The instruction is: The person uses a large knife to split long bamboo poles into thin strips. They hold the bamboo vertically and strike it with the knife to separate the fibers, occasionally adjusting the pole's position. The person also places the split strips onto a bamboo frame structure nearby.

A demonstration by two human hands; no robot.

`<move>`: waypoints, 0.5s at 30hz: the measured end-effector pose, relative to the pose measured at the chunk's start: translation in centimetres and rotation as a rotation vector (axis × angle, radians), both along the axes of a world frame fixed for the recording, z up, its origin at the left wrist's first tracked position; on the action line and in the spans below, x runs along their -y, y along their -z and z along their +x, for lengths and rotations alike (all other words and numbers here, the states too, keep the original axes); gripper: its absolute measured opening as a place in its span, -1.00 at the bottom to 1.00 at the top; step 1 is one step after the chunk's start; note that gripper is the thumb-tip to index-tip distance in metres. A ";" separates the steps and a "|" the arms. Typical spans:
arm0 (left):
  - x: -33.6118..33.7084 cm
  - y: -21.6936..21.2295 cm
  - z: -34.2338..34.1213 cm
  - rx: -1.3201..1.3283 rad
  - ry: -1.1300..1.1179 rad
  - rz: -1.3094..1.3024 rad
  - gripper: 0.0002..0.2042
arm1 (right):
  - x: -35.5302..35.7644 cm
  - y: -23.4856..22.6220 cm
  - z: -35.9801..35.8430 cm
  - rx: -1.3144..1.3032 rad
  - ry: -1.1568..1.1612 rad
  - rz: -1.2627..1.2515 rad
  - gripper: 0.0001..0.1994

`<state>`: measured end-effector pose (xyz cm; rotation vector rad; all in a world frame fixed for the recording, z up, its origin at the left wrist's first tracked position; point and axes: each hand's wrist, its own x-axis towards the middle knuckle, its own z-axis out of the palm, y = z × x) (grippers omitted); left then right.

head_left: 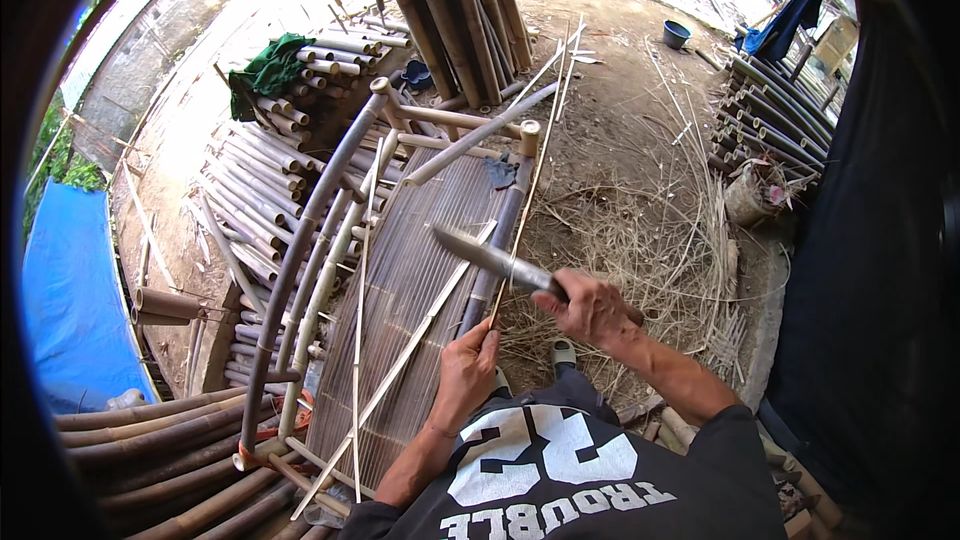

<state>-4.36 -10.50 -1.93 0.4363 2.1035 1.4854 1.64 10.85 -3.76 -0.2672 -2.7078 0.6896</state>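
Observation:
My right hand [592, 312] is wrapped round the dark handle of a large knife [490, 258], whose broad blade points left over a bamboo bench [400, 250]. Close by, my left hand [468, 365] pinches a long thin bamboo strip [545, 155] that runs up along the bench's right rail. Near my fingers the blade passes across or just above this strip; whether they touch I cannot tell. The bench has a slatted seat and a backrest of round poles on its left. Loose pale strips [410, 345] lie over the slats, and a small dark cloth [501, 173] rests near the far end.
Stacked bamboo poles [255, 195] fill the ground left of the bench, with a green cloth [268, 70] on one stack. Thick poles [455, 15] stand upright beyond it. Shavings [640, 250] litter the ground at right, near another pole stack [770, 120]. A dark bucket [676, 34] stands farther off.

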 end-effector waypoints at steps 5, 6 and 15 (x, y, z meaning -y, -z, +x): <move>-1.5 -0.6 1.7 0.013 0.032 -0.063 -0.73 | -4.6 0.2 -0.1 0.014 0.111 0.027 -0.40; -1.8 -0.7 2.1 0.033 0.037 -0.087 -0.74 | -4.7 0.0 0.4 0.035 0.076 0.003 -0.40; -3.6 -1.1 4.9 0.036 0.088 -0.088 -0.74 | -10.1 0.3 2.2 0.146 0.153 -0.023 -0.41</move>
